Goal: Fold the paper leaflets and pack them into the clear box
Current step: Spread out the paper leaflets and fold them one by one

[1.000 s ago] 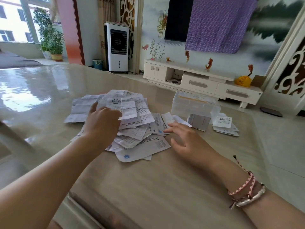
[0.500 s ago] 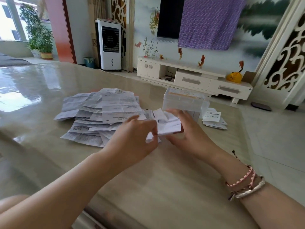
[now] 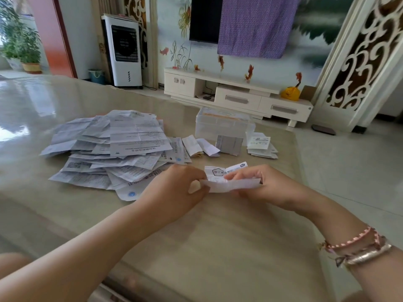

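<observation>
1. folding step: left hand (image 3: 174, 190) and right hand (image 3: 261, 184) each pinch one leaflet (image 3: 226, 178) just above the bench (image 3: 218, 236), apparently half-folded.
2. next: crease, then pack into clear box (image 3: 224, 125) beyond.

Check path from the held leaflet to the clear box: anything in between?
The leaflet, pinched by left hand and right hand, has a few folded leaflets lying on the table between it and the clear box. The box lid looks closed.
</observation>
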Tool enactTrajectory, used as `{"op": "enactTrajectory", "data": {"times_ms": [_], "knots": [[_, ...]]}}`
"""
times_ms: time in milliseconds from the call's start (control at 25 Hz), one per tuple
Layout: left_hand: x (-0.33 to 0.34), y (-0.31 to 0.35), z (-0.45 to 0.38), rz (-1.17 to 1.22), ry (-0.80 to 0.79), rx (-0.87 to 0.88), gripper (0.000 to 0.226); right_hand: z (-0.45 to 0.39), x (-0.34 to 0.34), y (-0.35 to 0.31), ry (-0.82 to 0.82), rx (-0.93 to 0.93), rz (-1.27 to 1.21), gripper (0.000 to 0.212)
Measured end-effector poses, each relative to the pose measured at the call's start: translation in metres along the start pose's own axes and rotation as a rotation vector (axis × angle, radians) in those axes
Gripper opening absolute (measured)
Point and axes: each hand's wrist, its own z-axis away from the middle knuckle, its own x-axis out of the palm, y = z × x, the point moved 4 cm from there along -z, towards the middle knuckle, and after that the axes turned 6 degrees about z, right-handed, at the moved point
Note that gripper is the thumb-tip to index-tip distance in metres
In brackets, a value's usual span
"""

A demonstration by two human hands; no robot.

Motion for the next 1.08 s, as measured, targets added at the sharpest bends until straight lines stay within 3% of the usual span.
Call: {"op": "enactTrajectory", "data": {"times_ms": [120,280,400,560,720,880,960,1080], "knots": [[0.007,0.003,-0.003,0.164,0.022,-0.053,0.014,0.008,-0.005,0.005,0.020,0.054,-0.074,0.025],[0.015,-0.005,-0.012,0.319,-0.009,-0.242,0.013,0.011,-0.018,0.018,0.205,0.245,0.051,0.020],[0.021,-0.007,-0.016,0.299,0.028,-0.272,0.014,0.007,-0.015,0.021,0.199,0.253,0.050,0.027],[0.030,-0.001,-0.017,0.407,0.000,-0.294,0.033,0.004,-0.011,0.021,0.204,0.225,-0.002,0.019],[0.033,0.000,-0.016,0.273,0.063,-0.342,0.029,0.002,-0.008,0.025,0.263,0.286,0.123,0.015],[0.037,0.007,-0.013,-0.015,0.071,-0.277,0.053,0.008,-0.005,0.018,0.342,0.293,0.497,0.030],[0.036,0.010,-0.012,-0.114,0.071,-0.224,0.052,0.010,-0.004,0.012,0.392,0.195,0.632,0.035],[0.037,0.013,-0.012,-0.191,0.070,-0.086,0.033,0.011,0.000,0.003,0.363,-0.084,0.718,0.036]]}}
